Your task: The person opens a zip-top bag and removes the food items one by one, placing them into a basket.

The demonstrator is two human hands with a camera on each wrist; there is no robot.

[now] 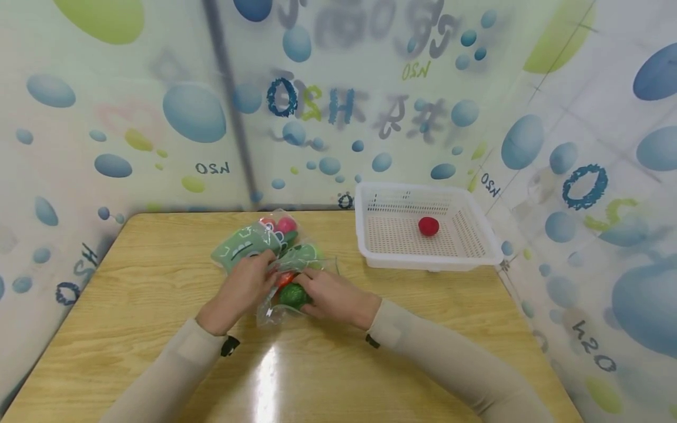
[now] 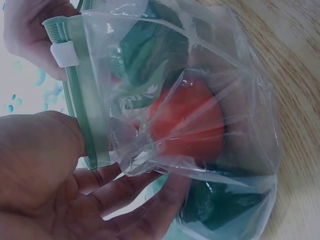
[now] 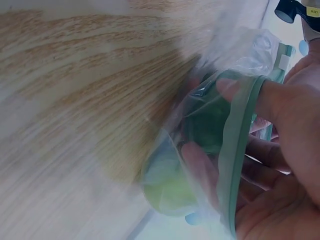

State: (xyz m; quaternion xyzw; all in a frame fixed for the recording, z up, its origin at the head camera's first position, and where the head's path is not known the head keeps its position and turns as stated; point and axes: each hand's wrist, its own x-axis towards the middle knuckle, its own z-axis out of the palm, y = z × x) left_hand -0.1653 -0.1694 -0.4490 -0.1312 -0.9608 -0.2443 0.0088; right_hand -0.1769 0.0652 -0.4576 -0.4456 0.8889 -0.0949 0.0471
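Observation:
A clear zip bag (image 1: 270, 316) with a green zip strip and white slider (image 2: 65, 54) lies on the table. My left hand (image 1: 244, 289) pinches its edge between thumb and fingers. Inside are a smooth red tomato-like piece (image 2: 192, 122), dark green pieces (image 2: 227, 205) and a light green round piece (image 3: 170, 187). My right hand (image 1: 335, 295) reaches into the bag mouth; its thumb and a finger lie either side of a dark green bumpy piece (image 1: 294, 296). The film blurs the contents, and the hands hide part of the bag.
Behind my hands, the bag's green cartoon-face print (image 1: 248, 245) lies beside a pink round piece (image 1: 287, 224). A white perforated basket (image 1: 423, 262) stands at the back right, holding one red piece (image 1: 428, 226). A patterned curtain (image 1: 328, 147) hangs behind the wooden table (image 1: 158, 270).

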